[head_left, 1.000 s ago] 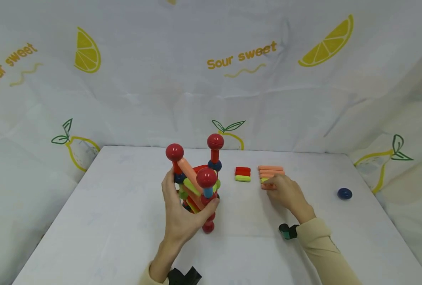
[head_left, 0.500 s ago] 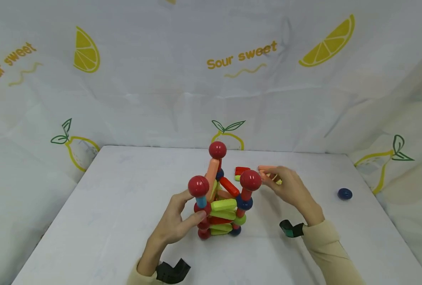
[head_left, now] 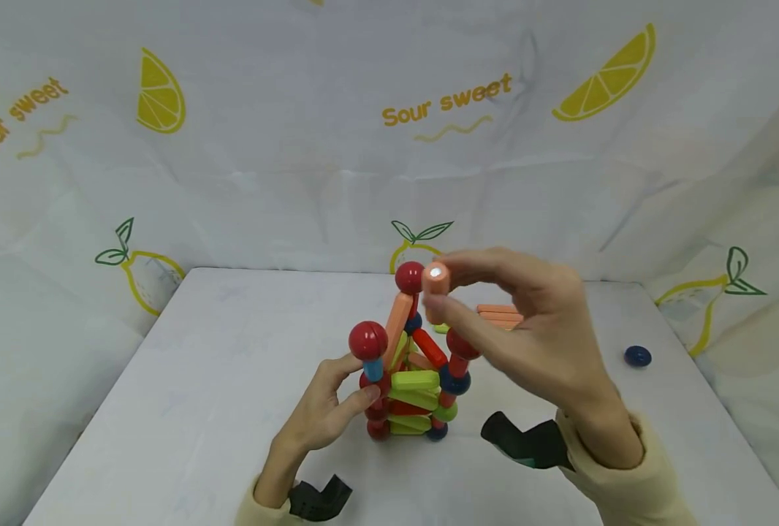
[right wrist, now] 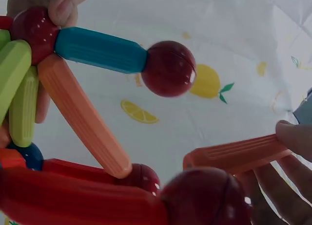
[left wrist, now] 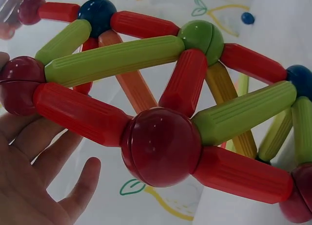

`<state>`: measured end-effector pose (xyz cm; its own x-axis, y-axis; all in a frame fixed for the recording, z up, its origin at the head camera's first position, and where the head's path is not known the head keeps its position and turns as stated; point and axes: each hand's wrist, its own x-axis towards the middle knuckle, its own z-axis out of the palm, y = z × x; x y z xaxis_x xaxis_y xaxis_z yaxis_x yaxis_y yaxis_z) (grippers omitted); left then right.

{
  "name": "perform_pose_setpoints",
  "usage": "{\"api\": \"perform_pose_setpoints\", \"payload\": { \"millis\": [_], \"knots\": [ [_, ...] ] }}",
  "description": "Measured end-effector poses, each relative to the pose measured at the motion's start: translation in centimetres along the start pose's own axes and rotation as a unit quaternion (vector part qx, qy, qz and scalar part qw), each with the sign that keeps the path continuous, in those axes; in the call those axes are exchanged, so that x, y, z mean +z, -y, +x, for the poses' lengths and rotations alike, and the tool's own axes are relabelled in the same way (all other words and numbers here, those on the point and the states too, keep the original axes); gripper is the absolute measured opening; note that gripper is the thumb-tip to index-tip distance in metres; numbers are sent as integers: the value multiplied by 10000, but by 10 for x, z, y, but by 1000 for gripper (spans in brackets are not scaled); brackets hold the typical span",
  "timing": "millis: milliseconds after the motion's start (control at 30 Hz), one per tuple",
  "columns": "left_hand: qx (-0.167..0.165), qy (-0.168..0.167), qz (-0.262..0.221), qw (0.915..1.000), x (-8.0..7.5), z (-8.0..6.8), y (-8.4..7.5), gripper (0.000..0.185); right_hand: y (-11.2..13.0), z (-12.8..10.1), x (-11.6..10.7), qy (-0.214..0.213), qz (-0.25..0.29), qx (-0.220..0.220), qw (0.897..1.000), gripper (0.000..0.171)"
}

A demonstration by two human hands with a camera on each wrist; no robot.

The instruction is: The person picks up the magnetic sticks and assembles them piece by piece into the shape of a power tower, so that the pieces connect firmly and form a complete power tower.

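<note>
A tower of coloured magnetic rods and balls point(head_left: 416, 380) stands on the table in the head view, with red balls at its top corners. My left hand point(head_left: 324, 405) holds it from the left, thumb on a dark red ball below a short blue rod point(right wrist: 100, 49). Beside the tower's upper right, my right hand point(head_left: 541, 321) pinches a peach-orange rod point(head_left: 437, 288) between thumb and fingers, one end turned toward the head camera. This rod point(right wrist: 234, 156) points toward the tower in the right wrist view. An orange rod point(right wrist: 85, 115) of the tower slopes near it.
Several orange rods point(head_left: 498, 314) lie on the white table point(head_left: 232, 380) behind my right hand, partly hidden. A lime rod point(head_left: 440, 329) shows beyond the tower. Toward the right edge lies a dark blue ball point(head_left: 638, 356). A lemon-printed cloth point(head_left: 284, 168) hangs behind the table.
My left hand has turned the tower and shifted it slightly right. From the loose rods, my right hand has picked up an orange rod and raised it to the tower's upper right.
</note>
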<state>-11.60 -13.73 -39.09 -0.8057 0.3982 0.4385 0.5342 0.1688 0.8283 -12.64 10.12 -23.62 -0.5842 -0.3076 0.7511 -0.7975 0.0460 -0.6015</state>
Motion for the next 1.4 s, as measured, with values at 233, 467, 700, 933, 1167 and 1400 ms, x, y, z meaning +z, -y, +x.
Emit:
{"api": "perform_pose_setpoints", "payload": {
  "millis": [233, 467, 700, 933, 1167, 1400],
  "knots": [
    [38, -50, 65, 10000, -3, 0, -2, 32, -7, -9, 9, 1284, -959, 768, 9841, 25],
    [48, -91, 121, 9999, -4, -1, -3, 36, -16, -17, 9, 1860, -1105, 1097, 9701, 16],
    [51, -157, 177, 9997, -3, -1, -2, 37, -18, -17, 10, 2134, -1442, 892, 9621, 13],
    [65, -111, 178, 9998, -3, 0, -2, 35, -18, -19, 11, 2243, -1621, 640, 9588, 14],
    [805, -823, 544, 9919, 0, 1, -1, 47, -13, -19, 14, 2295, -2535, 650, 9375, 14],
    [2423, -1951, 1108, 9439, 5, 6, -12, 68, -15, -21, 15, 2196, -2479, 515, 9422, 11]
  ]
}}
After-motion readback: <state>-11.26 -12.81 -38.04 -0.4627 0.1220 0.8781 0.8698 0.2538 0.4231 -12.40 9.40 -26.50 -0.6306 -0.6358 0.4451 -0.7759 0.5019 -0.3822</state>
